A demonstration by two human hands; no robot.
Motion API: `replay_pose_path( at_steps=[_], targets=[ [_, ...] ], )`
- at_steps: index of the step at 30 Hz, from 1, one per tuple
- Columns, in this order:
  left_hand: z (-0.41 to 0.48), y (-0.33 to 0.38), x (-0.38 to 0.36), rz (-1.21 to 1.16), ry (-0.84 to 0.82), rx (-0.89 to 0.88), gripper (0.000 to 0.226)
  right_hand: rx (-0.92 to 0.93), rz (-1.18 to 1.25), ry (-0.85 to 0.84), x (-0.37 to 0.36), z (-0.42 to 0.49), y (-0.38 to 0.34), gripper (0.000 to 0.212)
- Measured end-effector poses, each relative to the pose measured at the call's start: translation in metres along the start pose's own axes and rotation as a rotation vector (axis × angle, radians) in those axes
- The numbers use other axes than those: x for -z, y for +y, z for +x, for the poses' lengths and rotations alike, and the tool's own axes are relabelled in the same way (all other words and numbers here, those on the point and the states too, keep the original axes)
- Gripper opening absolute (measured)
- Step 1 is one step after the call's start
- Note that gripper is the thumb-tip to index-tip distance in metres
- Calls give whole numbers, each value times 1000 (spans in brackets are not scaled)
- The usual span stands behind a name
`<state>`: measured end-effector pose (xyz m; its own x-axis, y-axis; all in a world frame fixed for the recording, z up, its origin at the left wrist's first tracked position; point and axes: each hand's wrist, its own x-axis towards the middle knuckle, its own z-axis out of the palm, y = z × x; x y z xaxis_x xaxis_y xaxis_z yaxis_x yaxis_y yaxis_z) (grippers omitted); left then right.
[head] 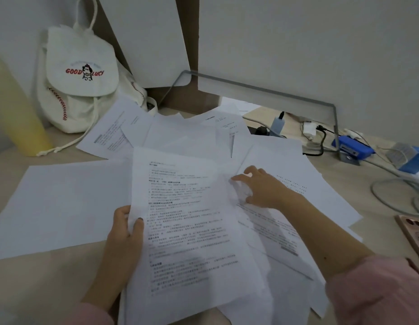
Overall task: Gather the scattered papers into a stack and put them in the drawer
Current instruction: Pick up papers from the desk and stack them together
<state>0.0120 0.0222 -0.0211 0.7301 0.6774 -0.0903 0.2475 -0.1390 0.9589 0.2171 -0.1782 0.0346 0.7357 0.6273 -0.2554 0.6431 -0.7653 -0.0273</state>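
Now left hand [124, 233] pinches printed sheet [187, 231] — lengthwise away.

2 bare hands, left hand [124, 233] and right hand [262, 186], on bare forearms. Pink sleeves [377, 292] pushed up toward the elbows. Dark-painted nail on the left thumb [140, 219].

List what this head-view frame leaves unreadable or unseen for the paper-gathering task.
- Drawer: not in the head view at all.
- Printed sheet held by the left hand: text too small and blurred to read.
- Number of papers: overlapping hides it.
- Right hand: fingertips buried in crumpled paper.
- Pink object: cut off by the right edge.
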Motion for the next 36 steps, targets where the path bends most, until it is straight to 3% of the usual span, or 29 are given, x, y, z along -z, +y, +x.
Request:
replay_pose_path(
  at_steps=[3, 11, 17, 21, 25, 30, 36],
  targets=[
    [5, -1, 0, 23, 15, 31, 17, 66, -90, -95, 13, 13, -6, 62],
    [1, -2, 2, 4, -31, 26, 50, 63, -319, -246, 25, 41, -7, 70],
    [2, -5, 3, 84, -82, -59, 40, 107, -397, -273, 29, 43, -1, 63],
    [4, -9, 3, 121, -103, -75, 40, 39, -309, -228, 27, 34, 11, 55],
    [3, -10, 1, 153, -100, -91, 37, -42, -314, -4, 25, 17, 28, 21],
    [-2, -12, -1, 144, -86, -94, 36, -172, -334, 323, 45, -17, 43, 22],
    [-14, -8, -6, 112, -75, -79, 39, -226, -162, 717, 76, -69, 37, 24]
  ],
)
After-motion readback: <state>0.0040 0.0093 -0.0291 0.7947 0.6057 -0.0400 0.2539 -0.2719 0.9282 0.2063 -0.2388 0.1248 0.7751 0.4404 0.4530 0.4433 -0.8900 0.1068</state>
